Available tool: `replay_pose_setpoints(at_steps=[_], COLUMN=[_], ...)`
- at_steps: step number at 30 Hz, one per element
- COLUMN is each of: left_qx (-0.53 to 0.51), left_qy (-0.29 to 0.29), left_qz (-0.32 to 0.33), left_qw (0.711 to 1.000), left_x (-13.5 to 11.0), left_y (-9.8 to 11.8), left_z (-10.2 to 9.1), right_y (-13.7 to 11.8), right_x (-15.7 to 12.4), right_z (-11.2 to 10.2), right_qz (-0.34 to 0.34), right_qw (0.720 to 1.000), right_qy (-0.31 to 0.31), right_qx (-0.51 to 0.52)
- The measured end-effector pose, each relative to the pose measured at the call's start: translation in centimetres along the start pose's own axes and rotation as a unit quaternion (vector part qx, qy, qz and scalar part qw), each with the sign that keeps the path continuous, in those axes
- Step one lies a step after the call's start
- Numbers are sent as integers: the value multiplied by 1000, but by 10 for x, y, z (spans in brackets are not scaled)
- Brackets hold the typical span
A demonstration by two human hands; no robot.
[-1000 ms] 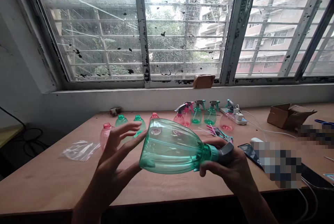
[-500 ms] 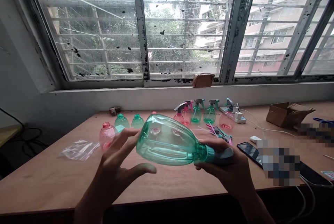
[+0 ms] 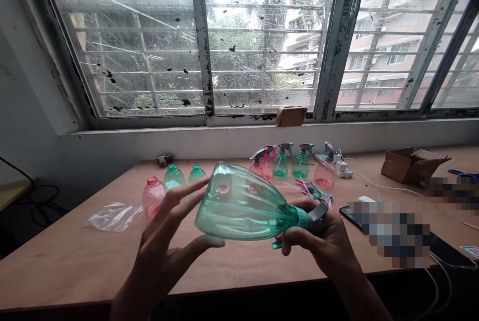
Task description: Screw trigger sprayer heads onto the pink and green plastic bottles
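Note:
A translucent green spray bottle [image 3: 243, 206] lies sideways in the air above the table, its grey and green spray head [image 3: 313, 216] pointing right. My right hand [image 3: 333, 246] is wrapped round that spray head, with the green trigger [image 3: 277, 245] showing below the fingers. At the wide base end, my left hand [image 3: 168, 241] cups the bottle, thumb along the lower edge and fingers on the far upper side. Behind stand open-necked bottles, a pink one [image 3: 154, 195] and a green one [image 3: 174, 176] among them.
Finished-looking spray bottles [image 3: 281, 164] stand near the wall. Loose spray heads [image 3: 316, 192] lie in front of them. A clear plastic bag [image 3: 114, 216] is at left. At right are a phone [image 3: 357, 221], a power strip [image 3: 343, 169] and an open cardboard box [image 3: 406, 164].
The bottle has rolled about its length, so the spray head's grey top and the trigger now show. My right hand's grip has turned with it, and my left thumb now meets the bottle.

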State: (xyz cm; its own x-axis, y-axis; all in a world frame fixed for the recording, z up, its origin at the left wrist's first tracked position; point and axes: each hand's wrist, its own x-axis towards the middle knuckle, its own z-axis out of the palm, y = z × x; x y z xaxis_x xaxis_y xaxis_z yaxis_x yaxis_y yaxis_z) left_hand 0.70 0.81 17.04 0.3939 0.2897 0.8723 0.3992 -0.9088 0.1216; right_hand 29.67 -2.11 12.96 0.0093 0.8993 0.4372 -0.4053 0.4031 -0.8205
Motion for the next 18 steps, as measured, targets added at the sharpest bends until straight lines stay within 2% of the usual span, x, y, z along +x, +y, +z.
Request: replay_pose_setpoints(at_steps=[4,6,12,14,18], left_qx=[42,40,-89,-73,0], left_qy=[-21,-11,-22,-24,-36], left_qz=[-5,-5,-39,-43,-19], left_qw=[999,999,995,996,999], left_x=[-1,0,-2,-3,-4], left_y=[-1,1,6,5,2], left_z=[-1,1,9,8,2], right_y=[-2,-5,-5,-4,-6], right_x=[-1,-1,-2,-2,-3], right_z=[-2,-3,-4,-4,-3], right_qz=[-44,-46,-7,-21,-40], right_qw=[997,995,999,999,995], right_qy=[40,50,29,26,67], right_qx=[-51,-67,-33,-43,-58])
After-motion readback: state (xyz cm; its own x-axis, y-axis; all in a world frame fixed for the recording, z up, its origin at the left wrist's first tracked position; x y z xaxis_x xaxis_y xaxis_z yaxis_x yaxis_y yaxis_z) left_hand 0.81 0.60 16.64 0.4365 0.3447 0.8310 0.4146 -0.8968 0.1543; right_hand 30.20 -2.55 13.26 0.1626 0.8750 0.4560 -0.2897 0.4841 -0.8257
